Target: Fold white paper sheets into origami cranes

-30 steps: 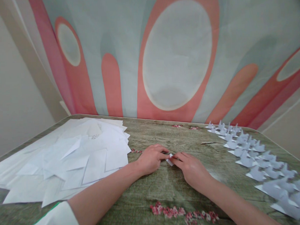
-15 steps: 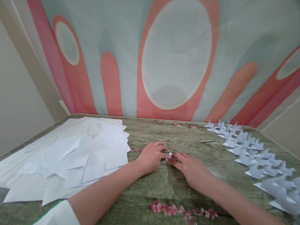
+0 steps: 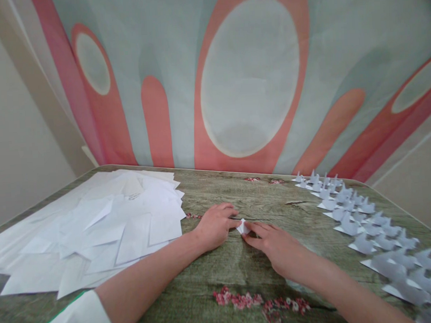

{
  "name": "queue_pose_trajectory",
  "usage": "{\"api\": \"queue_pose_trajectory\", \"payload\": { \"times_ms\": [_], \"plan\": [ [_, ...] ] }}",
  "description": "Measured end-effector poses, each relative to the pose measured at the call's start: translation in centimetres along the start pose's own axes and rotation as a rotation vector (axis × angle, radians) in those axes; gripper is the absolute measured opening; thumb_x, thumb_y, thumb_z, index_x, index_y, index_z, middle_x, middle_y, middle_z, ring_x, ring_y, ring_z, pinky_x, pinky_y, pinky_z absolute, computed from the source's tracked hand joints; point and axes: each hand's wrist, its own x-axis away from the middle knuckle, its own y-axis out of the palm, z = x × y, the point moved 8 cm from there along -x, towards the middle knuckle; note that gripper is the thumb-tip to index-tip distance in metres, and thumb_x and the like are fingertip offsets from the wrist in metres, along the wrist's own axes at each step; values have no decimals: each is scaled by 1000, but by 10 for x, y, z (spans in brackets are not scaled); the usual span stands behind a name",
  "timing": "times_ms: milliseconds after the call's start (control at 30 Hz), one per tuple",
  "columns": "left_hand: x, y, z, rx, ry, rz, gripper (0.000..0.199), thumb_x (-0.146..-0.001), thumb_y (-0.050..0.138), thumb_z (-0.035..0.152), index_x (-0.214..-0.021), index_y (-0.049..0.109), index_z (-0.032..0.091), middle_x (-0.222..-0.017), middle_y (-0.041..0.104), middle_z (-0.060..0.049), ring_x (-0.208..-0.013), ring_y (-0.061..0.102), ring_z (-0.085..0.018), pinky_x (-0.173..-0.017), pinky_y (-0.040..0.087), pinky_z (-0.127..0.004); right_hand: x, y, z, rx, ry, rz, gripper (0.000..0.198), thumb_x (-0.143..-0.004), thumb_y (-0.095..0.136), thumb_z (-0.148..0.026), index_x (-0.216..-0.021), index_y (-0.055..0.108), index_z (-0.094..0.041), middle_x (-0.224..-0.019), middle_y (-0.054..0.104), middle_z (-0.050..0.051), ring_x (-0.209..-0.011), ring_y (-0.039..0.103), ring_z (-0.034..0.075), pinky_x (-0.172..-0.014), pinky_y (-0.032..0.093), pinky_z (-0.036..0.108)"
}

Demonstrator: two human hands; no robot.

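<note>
A small piece of folded white paper lies on the wood-patterned table between my two hands. My left hand pinches its left side, with thumb and curled fingers close together. From the right, the thumb and fingers of my right hand close on the other side and partly cover it. The paper shows creases and a pointed top, but its exact folded shape is too small to make out.
A wide, overlapping pile of white paper sheets covers the left of the table. Along the right stand rows of folded white paper birds. A patterned curtain hangs behind the table's back edge. Pink blossoms are printed on the tabletop.
My right hand's fingers have shifted slightly on the folded paper, so more of it shows. My left hand stays beside it. The whole view has moved a little.
</note>
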Motion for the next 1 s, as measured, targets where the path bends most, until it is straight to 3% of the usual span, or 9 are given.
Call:
{"api": "queue_pose_trajectory", "payload": {
  "times_ms": [167, 367, 1000],
  "plan": [
    [1, 0, 7, -16, 54, -18, 29, -77, 55, 10, -102, 63, 22, -110, 60, -5, -112, 44, -23, -91, 39, -37, 2, -8, 16, -243, -85, 21, 63, -66, 36, 5, -118, 56, -25, -125, 54, 5, -114, 49, 18, -97, 36, 34],
    [0, 0, 12, -45, 82, -14, 25, -77, 55, 10, -100, 62, 18, -111, 60, -7, -114, 43, -24, -94, 37, -38, -3, -4, 47, -142, 92, 121, 70, -63, 34, 7, -127, 48, -18, -135, 44, 8, -119, 44, 19, -100, 34, 35],
    [1, -1, 13, -44, 72, -22, 28, -79, 52, 11, -105, 60, 19, -112, 59, -7, -115, 43, -24, -95, 37, -39, -4, 4, 12, 40, 38, 39, 52, -79, 38, -1, -123, 52, -23, -131, 44, 10, -120, 38, 25, -96, 35, 41]
  ]
}}
